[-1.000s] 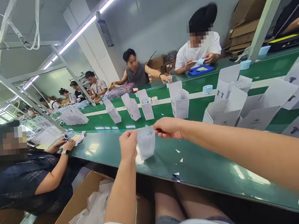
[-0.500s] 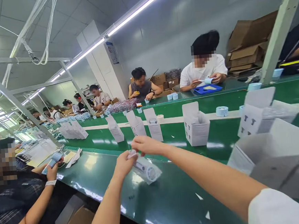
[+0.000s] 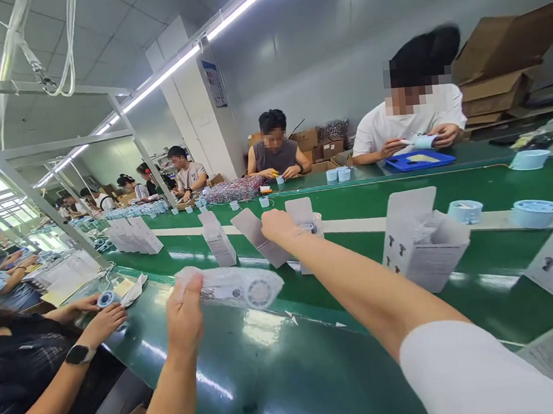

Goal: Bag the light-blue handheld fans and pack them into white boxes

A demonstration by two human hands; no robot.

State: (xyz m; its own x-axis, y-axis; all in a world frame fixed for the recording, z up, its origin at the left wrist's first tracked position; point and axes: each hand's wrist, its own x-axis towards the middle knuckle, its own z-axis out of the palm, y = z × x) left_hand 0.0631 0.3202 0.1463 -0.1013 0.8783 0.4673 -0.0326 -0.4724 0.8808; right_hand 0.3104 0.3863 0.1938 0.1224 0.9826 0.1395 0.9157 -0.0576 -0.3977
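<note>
My left hand (image 3: 184, 313) is closed on the gathered end of a clear plastic bag (image 3: 222, 284), holding it up above the green bench. Inside the bag lies a whitish device with a round, ring-shaped end (image 3: 259, 292) pointing right. My right hand (image 3: 278, 226) reaches forward to an open white box (image 3: 271, 253) and is closed at its top edge; the fingertips are hidden behind the hand. That box's flap stands up and leans left. Just behind the right wrist stands another open white box (image 3: 300, 211) with something inside.
More white boxes stand along the green conveyor (image 3: 342, 253), one open box (image 3: 426, 252) holding a plastic bag. Light-blue round parts (image 3: 466, 211) sit on the far side. A co-worker's hands (image 3: 105, 313) are close on the left. Paper scraps (image 3: 292, 317) lie on the bench.
My right hand has left the bag and moved forward to a white box. My left hand has carried the bag left and up, and the view has shifted.
</note>
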